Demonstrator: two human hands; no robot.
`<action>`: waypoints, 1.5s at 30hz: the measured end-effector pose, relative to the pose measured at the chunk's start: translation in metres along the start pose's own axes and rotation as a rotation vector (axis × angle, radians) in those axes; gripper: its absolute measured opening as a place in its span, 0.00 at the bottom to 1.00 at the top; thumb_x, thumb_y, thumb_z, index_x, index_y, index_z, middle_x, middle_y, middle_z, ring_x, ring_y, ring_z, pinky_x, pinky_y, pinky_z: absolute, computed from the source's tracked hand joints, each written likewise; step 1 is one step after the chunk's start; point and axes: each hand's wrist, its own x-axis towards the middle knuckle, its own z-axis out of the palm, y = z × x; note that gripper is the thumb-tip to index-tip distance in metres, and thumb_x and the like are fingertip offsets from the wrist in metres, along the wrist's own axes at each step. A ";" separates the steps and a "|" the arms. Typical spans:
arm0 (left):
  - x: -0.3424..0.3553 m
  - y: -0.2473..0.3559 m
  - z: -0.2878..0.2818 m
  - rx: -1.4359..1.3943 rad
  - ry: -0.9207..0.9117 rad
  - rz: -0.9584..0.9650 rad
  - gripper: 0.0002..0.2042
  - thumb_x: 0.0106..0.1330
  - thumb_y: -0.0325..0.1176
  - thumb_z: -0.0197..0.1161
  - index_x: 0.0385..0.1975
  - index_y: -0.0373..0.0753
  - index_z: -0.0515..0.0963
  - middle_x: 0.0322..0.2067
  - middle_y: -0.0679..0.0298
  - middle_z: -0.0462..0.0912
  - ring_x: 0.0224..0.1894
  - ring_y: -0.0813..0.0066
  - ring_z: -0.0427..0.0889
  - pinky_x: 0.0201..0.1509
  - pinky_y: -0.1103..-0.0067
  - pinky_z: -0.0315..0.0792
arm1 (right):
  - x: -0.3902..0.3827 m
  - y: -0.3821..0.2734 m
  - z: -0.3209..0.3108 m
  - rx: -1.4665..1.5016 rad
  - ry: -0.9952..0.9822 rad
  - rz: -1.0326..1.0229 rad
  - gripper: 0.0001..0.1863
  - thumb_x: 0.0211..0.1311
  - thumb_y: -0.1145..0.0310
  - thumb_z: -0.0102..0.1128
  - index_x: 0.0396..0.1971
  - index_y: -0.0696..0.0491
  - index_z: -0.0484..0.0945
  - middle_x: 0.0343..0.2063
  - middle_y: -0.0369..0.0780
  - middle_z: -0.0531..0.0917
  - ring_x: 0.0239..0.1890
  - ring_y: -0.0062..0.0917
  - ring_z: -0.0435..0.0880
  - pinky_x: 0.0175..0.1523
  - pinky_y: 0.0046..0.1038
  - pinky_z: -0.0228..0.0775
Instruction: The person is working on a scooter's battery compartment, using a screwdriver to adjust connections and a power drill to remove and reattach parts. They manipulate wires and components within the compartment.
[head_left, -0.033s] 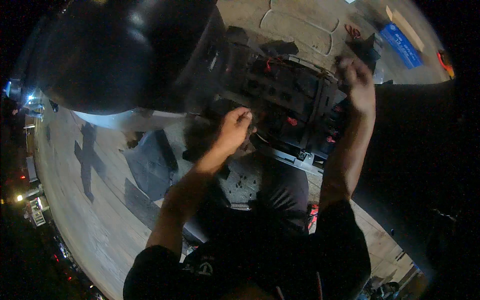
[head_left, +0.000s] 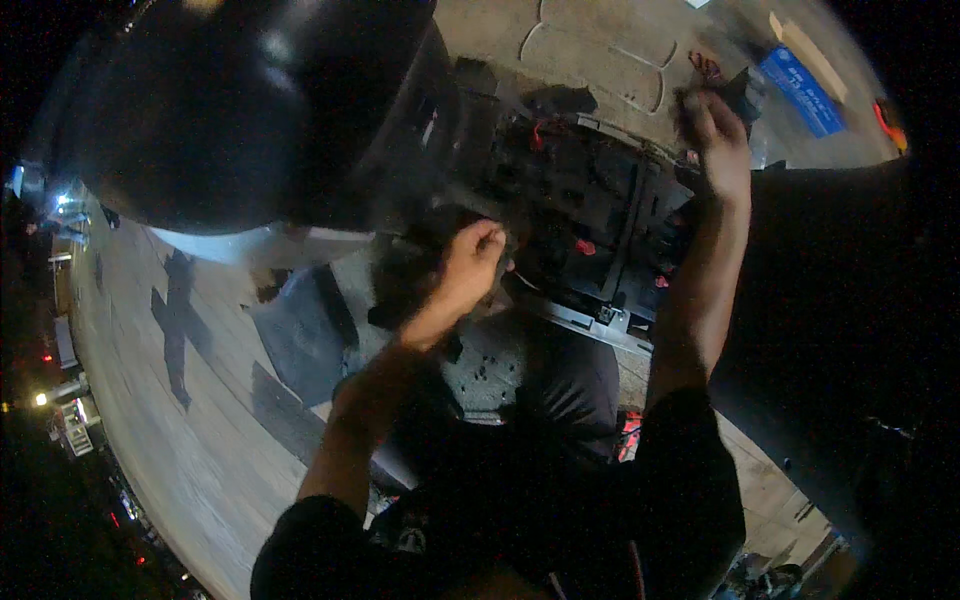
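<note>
A black assembly with dark modules [head_left: 560, 185] lies in front of me. It has a pale metal rail [head_left: 575, 317] along its near edge, and small red parts, one a red connector [head_left: 585, 246], show on it. My left hand [head_left: 475, 258] is at the assembly's left side, its fingers curled and pressed together against something dark that I cannot make out. Beyond the far right corner, my right hand [head_left: 718, 125] is raised with bent fingers. A dark shape sits at its fingertips, but blur and shadow hide whether it is held.
A large glossy black rounded body [head_left: 270, 110] stands at the left. A grey cloth-like piece [head_left: 305, 330] lies on the planked floor. Top right are a blue box [head_left: 802, 88], a thin white cord [head_left: 600, 50] and an orange object [head_left: 890, 128]. Small dark bits [head_left: 490, 368] lie before my knees.
My right hand is slightly farther from me, toward the top. My left hand stays at almost the same spot beside the assembly.
</note>
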 end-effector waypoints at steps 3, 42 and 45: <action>0.010 -0.032 -0.016 0.167 -0.014 0.096 0.13 0.71 0.34 0.59 0.47 0.31 0.78 0.39 0.58 0.83 0.41 0.70 0.81 0.47 0.75 0.74 | 0.100 0.042 0.029 -0.209 -0.105 -0.124 0.17 0.64 0.68 0.57 0.53 0.53 0.77 0.46 0.41 0.83 0.46 0.31 0.81 0.53 0.32 0.73; 0.044 0.007 0.026 0.189 0.214 -0.011 0.08 0.72 0.30 0.53 0.45 0.34 0.74 0.29 0.65 0.75 0.27 0.79 0.74 0.32 0.80 0.69 | 0.077 0.026 0.108 -0.372 -0.410 -0.041 0.25 0.57 0.60 0.58 0.56 0.45 0.76 0.59 0.38 0.76 0.58 0.40 0.73 0.61 0.41 0.64; 0.043 0.017 0.027 0.217 0.220 -0.011 0.08 0.72 0.30 0.53 0.45 0.34 0.74 0.28 0.65 0.75 0.27 0.79 0.74 0.32 0.80 0.69 | 0.079 0.029 0.112 -0.425 -0.429 -0.053 0.27 0.55 0.58 0.57 0.57 0.45 0.75 0.57 0.39 0.78 0.57 0.40 0.74 0.60 0.42 0.65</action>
